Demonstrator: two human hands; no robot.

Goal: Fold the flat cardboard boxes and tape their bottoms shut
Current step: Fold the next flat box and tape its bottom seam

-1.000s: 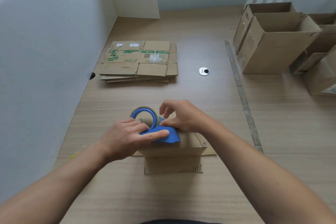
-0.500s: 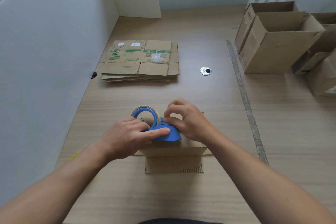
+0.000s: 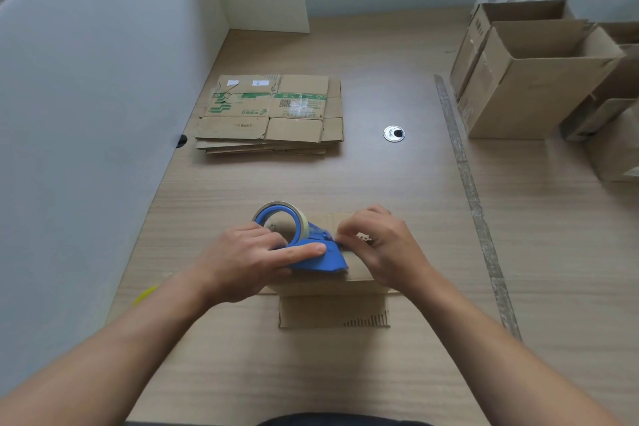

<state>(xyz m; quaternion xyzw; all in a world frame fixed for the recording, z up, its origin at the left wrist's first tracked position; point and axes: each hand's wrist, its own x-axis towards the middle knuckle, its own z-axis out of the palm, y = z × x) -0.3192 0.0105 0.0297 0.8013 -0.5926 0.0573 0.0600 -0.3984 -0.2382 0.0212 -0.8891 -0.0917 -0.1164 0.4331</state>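
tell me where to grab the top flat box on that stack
Likely pinch the near flap edge of the top flat box, coming from the near side: it lies flat on the stack, so only edges offer purchase, and the wall crowds its left.

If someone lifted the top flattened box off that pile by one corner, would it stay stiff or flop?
Probably stiff across panels, but the top flattened box shows creases and separate flaps, so it would likely hinge there. It lies thin on the pile, so probably light.
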